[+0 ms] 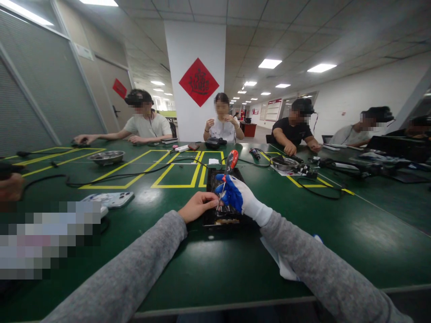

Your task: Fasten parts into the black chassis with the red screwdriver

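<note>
A screwdriver (231,162) with a red and dark handle stands tilted over a flat black device (210,221), its thin shaft pointing down. My right hand (237,195), in a white glove with blue coating, is closed around the shaft below the handle. Bare and reaching in from the left, my left hand (200,205) has its fingers pressed together beside the lower shaft, over the device. What those fingertips pinch, if anything, is too small to make out. A gold-coloured strip shows at the device's near end.
A phone (117,199) lies to the left, a white cloth (286,267) under my right forearm. Metal bowls (107,157) (284,164), black cables and yellow tape outlines are on the green table (161,278). Several people sit around it; another person's hand (11,186) shows at the left edge.
</note>
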`<state>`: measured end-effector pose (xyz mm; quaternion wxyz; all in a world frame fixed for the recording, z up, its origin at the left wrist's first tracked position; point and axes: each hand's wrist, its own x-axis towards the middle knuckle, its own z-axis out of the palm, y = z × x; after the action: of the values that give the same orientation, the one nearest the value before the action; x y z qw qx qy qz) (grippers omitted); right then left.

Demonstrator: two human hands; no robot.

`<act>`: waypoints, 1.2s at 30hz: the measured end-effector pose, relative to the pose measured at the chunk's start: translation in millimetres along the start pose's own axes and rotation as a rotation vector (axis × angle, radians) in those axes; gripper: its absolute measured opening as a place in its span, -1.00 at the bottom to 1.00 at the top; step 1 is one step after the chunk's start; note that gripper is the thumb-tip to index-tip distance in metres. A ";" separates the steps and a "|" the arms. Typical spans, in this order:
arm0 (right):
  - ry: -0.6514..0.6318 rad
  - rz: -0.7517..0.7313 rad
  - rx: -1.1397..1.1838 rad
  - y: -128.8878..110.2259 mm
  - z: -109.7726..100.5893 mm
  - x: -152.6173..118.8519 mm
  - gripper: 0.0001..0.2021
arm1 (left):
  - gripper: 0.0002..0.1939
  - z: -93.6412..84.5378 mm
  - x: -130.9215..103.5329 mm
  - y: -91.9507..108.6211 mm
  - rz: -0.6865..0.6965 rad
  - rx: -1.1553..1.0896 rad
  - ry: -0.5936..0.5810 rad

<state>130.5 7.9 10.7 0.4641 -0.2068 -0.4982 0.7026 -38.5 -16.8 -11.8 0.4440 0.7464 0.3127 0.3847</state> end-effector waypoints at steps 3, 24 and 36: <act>0.006 -0.029 -0.024 -2.9 3.6 -3.7 -0.64 | -0.73 1.8 0.3 -1.3 -0.003 0.042 0.061; -0.050 0.010 -0.021 1.5 -4.5 -0.9 -0.56 | -0.72 -1.9 1.5 -3.8 -0.015 0.007 -0.033; 0.060 -0.011 -0.041 -11.2 14.9 -12.7 -0.53 | -0.74 0.8 1.0 0.6 -0.001 0.083 0.041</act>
<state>130.4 -9.7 24.8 0.4785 -0.2346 -0.4995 0.6830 -37.3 -16.5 -11.2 0.4062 0.7560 0.3378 0.3864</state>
